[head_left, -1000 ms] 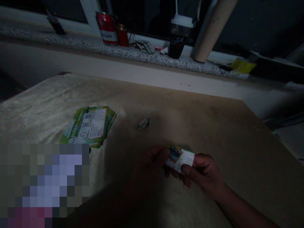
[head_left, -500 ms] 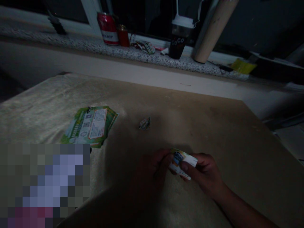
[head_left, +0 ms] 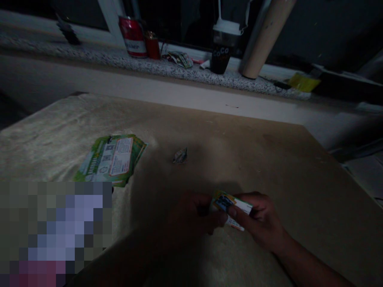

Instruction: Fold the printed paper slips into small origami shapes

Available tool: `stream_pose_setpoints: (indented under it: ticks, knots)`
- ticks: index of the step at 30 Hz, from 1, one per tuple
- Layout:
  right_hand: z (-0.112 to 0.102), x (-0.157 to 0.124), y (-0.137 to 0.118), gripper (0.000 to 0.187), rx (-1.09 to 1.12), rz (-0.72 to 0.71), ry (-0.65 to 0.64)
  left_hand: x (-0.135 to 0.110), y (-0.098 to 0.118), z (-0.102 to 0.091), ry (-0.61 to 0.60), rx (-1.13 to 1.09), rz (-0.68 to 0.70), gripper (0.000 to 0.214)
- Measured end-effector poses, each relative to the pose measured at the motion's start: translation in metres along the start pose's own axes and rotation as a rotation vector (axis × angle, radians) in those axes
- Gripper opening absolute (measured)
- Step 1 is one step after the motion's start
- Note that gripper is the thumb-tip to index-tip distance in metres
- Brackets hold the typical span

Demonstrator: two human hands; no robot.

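Observation:
A small printed card (head_left: 223, 201), white with a dark-blue picture and a green edge, is held tilted over the near part of the table. My right hand (head_left: 263, 219) grips it from the right, thumb on the printed face and fingers behind. On the left side, my left hand (head_left: 200, 215) pinches the card's lower left, thumb across its front; this hand is in deep shadow. Whether it is one card or a few together I cannot tell. Beyond the hands lies a small crumpled wrapper (head_left: 180, 156). Further left rests a stack of green printed sheets (head_left: 109, 159).
A beige cloth (head_left: 161, 119) covers the table. Along the stone windowsill (head_left: 98, 54) stand a red can (head_left: 133, 38), a smaller orange-red can (head_left: 153, 46), a dark CoCo cup (head_left: 220, 54) and a cardboard tube (head_left: 266, 40). The lower left corner is pixelated.
My left thumb has slid down and right across the card's front. The card has shifted slightly, showing more of its picture. The stack and wrapper lie where they were.

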State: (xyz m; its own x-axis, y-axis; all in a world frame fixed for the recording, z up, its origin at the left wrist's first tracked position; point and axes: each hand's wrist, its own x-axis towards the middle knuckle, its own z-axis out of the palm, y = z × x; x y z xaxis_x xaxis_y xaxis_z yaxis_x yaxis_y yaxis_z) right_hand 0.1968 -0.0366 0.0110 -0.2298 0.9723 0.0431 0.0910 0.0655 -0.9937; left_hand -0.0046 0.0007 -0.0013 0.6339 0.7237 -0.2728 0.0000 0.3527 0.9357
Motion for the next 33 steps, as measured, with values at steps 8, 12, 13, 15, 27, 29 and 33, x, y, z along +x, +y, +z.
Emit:
stream_pose_setpoints:
  ticks: [8,12,13,15,27,29,33]
  knots:
    - [-0.001,0.001,0.002,0.041,0.041,0.06,-0.01,0.002,0.01,-0.003,-0.114,-0.097,-0.059,0.038]
    - [-0.002,0.003,0.003,0.037,0.022,0.051,0.031,0.004,0.007,-0.008,-0.033,-0.089,-0.1,0.03]
    - [-0.002,0.003,0.003,0.036,0.022,0.05,0.042,0.003,0.007,-0.008,-0.032,-0.104,-0.107,0.028]
    - [-0.002,0.004,0.002,0.036,0.035,0.05,0.06,0.001,0.01,-0.009,-0.056,-0.156,-0.112,0.026]
    - [-0.005,0.005,-0.004,0.041,-0.03,0.024,0.104,-0.001,0.013,-0.012,-0.087,-0.213,-0.153,0.024]
    - [-0.006,0.005,-0.004,0.042,-0.088,0.015,0.091,-0.001,0.014,-0.011,-0.057,-0.154,-0.17,0.021]
    - [-0.005,0.006,-0.003,0.041,-0.218,-0.07,0.076,-0.002,0.015,-0.007,0.041,-0.034,-0.131,0.016]
